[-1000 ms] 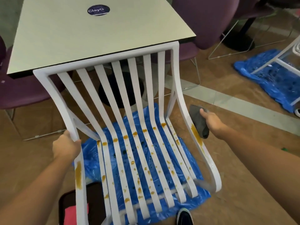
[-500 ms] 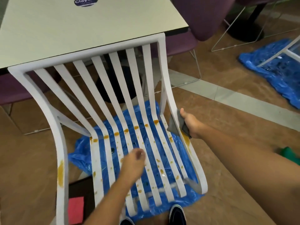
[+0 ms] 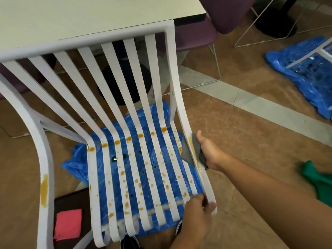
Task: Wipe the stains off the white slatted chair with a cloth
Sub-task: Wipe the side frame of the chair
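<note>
The white slatted chair (image 3: 167, 72) fills the view, its seat slats dotted with orange-brown stains (image 3: 128, 139) and a long smear on the left rail (image 3: 44, 189). My right hand (image 3: 209, 150) presses a grey cloth (image 3: 186, 155) around the chair's right side rail, over a brown streak there. My left hand (image 3: 196, 212) grips the front end of that same right rail, fingers wrapped around it.
A cream table (image 3: 80, 17) stands just behind the chair back. Blue plastic sheeting (image 3: 77, 159) lies under the chair, more sheeting (image 3: 301, 69) at the right. A pink cloth (image 3: 68, 223) on a dark mat lies at lower left, a green cloth (image 3: 318, 180) at right, purple chairs (image 3: 230, 13) behind.
My left hand left the left rail, crossed over the seat and took hold of the right rail's front end. My right hand brought the cloth onto the right rail.
</note>
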### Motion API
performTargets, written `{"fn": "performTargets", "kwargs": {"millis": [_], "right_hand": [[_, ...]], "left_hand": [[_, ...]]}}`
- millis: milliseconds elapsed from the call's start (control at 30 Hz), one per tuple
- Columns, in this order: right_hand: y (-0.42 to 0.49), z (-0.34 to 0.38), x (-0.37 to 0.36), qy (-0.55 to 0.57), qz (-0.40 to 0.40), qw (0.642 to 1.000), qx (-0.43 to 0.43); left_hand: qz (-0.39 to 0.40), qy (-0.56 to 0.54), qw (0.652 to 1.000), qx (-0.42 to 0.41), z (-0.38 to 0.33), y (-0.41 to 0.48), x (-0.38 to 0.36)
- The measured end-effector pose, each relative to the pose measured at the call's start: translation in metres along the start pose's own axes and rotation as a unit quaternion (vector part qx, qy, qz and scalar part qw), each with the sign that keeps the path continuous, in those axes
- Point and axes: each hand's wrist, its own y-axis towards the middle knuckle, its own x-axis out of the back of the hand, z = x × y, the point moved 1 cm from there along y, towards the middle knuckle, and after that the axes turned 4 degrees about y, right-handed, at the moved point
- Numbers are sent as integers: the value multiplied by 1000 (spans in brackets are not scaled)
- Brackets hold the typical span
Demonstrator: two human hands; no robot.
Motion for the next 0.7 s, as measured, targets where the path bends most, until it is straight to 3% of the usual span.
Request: {"fn": "performTargets", "kwargs": {"millis": [267,400,567,700], "right_hand": [[15,62,-36,-28,-29,997,58],[-1,27,-20,-60,-18,997,38],[-28,-41,18,-69,-16,997,-33],[-27,-40,18,-52,-25,998,-35]], "left_hand": [[-20,56,998,-12,1,3,-5],[-70,92,993,10,0,1,-11],[-64,103,993,7,-1,1,-12],[-77,112,991,1,-1,-2,-13]]}}
